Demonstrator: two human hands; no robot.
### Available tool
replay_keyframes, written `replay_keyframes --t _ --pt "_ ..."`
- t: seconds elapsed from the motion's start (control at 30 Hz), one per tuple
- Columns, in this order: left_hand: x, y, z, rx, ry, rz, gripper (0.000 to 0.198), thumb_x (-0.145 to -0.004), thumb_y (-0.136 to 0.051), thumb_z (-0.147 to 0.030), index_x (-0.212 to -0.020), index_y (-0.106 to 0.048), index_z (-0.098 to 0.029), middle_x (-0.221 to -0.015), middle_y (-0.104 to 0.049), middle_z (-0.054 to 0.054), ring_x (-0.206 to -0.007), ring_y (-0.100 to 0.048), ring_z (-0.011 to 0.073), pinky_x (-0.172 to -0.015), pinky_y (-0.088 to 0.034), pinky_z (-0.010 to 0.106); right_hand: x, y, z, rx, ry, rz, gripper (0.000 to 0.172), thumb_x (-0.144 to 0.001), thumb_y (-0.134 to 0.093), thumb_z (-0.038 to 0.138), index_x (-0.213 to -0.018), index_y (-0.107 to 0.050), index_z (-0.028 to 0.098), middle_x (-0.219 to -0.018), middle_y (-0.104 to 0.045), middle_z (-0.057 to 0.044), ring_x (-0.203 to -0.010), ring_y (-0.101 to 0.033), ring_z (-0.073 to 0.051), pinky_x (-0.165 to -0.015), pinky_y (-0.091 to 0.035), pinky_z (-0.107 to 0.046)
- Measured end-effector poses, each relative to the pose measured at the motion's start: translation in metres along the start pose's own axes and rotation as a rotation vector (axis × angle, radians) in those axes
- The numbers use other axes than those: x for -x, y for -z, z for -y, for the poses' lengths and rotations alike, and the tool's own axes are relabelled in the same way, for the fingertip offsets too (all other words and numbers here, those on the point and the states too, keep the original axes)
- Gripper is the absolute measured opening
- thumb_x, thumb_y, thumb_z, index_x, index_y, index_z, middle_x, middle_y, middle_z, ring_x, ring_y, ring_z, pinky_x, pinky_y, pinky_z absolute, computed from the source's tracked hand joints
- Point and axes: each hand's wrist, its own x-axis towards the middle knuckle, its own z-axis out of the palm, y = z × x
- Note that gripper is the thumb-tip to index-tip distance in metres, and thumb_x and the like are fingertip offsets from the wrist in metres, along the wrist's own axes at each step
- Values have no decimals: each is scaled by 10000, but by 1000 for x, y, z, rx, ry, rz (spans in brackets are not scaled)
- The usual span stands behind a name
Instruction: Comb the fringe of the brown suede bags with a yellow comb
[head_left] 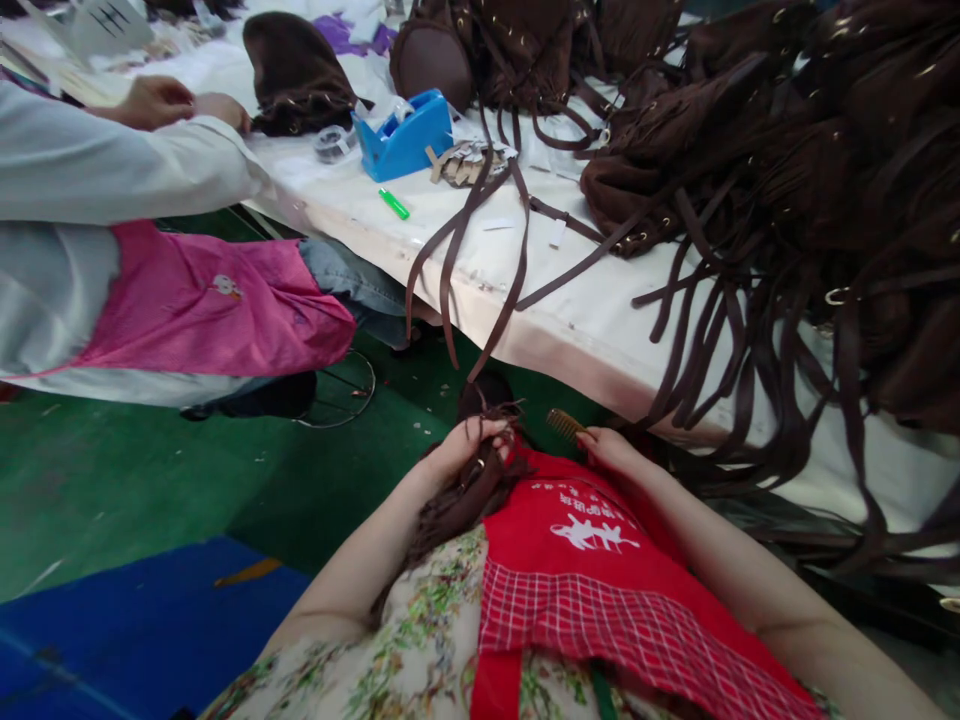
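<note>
My left hand (466, 447) is closed around the fringe of a dark brown suede bag (476, 497), which rests on my lap against the red apron (592, 510). Strands stick out above the fingers, and a gold-coloured ring shows on the bag below them. In my right hand (609, 449) a yellowish comb (564, 424) is gripped by one end, its teeth pointing away from me. The comb is a little to the right of the fringe, apart from it. Part of the bag lies hidden behind my left forearm.
Brown fringed bags (810, 180) are heaped on the white table (555, 330), their straps (517, 250) hanging over its edge. A blue tape dispenser (405, 138) and green lighter (394, 204) lie there too. At left sits a co-worker in a pink apron (225, 300).
</note>
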Motion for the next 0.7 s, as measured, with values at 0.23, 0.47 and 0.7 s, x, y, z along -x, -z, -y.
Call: replay_keyframes --t 0.23,0.47,0.7 --pt "-29 46 12 393 -103 35 229 -795 -531 -295 -621 -495 -151 -622 -527 18 -525 -509 106 -539 -452 221 12 24 48 -711 391 -146 390 -654 -743 405 -908 -642 127 -863 -709 -71 -765 -643 -217 -717 -518 -333" --pt "-34 58 17 353 -111 -31 231 -774 -525 -306 -609 -544 -145 -581 -546 33 -581 -557 154 -603 -480 268 17 15 114 -941 630 143 488 -632 -769 337 -1040 -611 123 -990 -693 -80 -879 -644 -212 -803 -521 -351" --pt "-32 71 16 343 -105 -168 230 -741 -555 -316 -581 -524 -154 -538 -526 -5 -508 -506 115 -548 -424 236 21 -8 118 -409 749 58 348 -633 -735 281 -938 -636 145 -902 -690 -58 -798 -624 -204 -730 -488 -311"
